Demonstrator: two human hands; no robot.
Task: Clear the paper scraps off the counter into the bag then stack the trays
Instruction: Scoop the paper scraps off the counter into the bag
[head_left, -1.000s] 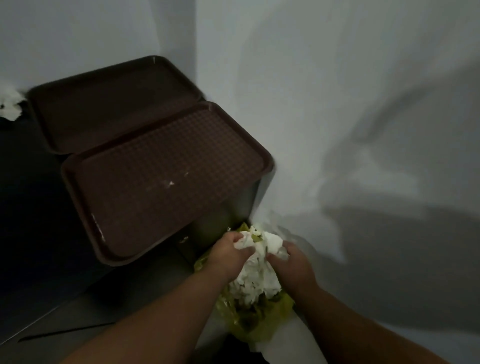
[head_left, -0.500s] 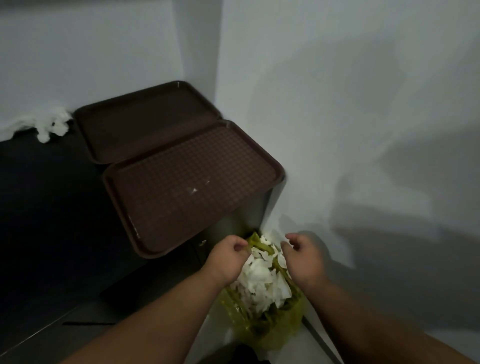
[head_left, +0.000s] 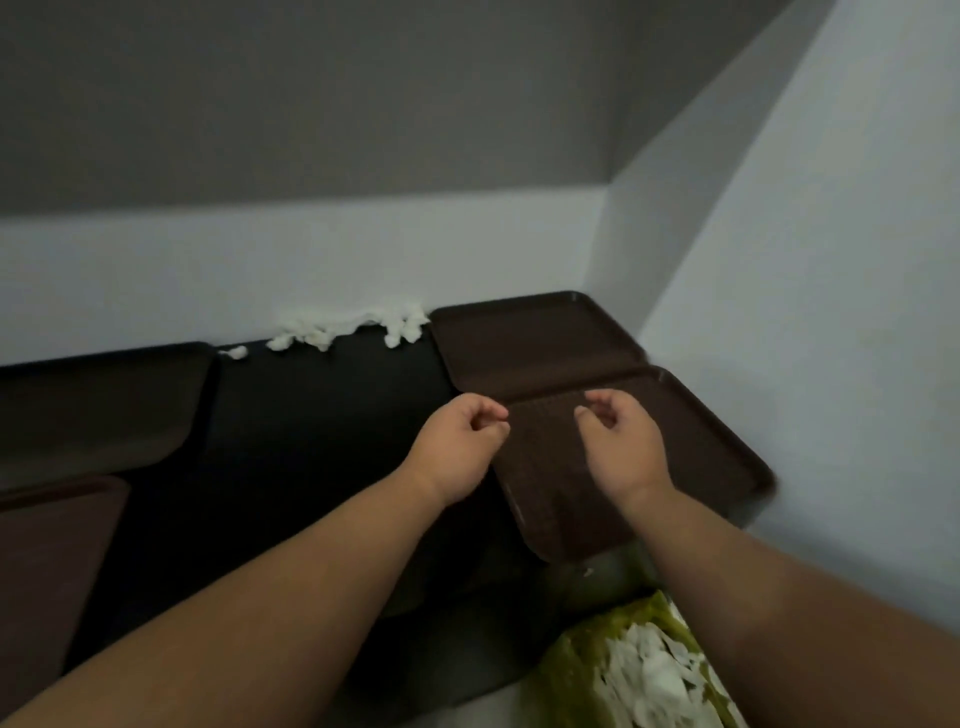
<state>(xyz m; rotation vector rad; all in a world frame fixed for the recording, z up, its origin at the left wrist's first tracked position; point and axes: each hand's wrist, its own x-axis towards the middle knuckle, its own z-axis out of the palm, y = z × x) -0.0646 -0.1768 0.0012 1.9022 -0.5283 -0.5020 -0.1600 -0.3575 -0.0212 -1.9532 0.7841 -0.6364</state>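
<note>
Above the near brown tray (head_left: 717, 457), your left hand (head_left: 460, 447) and right hand (head_left: 621, 447) hover loosely curled, grasping nothing. Paper scraps (head_left: 353, 325) remain on the tabletop (head_left: 322, 415) against the wall; reach there next, then carry them to the green bag (head_left: 576, 670).

Bare black counter (head_left: 322, 447): open strip, bounded by brown trays left (head_left: 93, 410) and right (head_left: 535, 338). Paper scraps (head_left: 353, 325) lie against the back wall, unobstructed from the front. The corner walls close off the right-hand trays' far sides.
</note>
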